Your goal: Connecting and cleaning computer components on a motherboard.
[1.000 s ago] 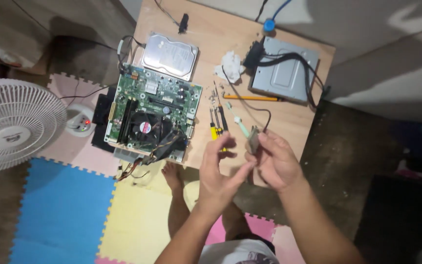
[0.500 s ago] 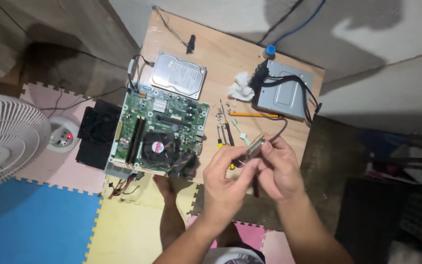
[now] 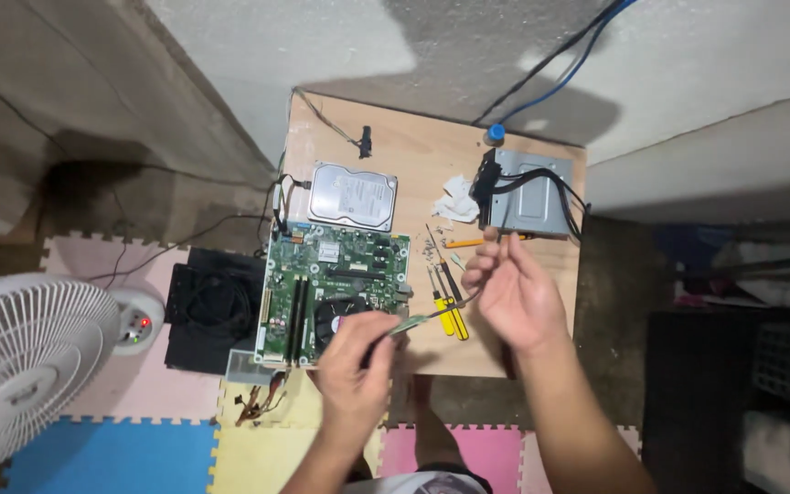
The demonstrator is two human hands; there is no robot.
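The left hand [image 3: 354, 366] pinches one end of a small green memory stick [image 3: 411, 322], fingers closed on it, at 6 o'clock of the green motherboard [image 3: 336, 291]; the right hand [image 3: 516, 295] has drawn apart toward 3 o'clock — half a second ago both hands met at the stick — its fingers curled round a thin dark wire [image 3: 464, 297]; whether the pinch is firm cannot be told. Yellow-handled screwdrivers [image 3: 450, 316] lie between the hands; hard drive [image 3: 352, 196] at 12 o'clock of the board — unchanged on the wooden table [image 3: 413, 151].
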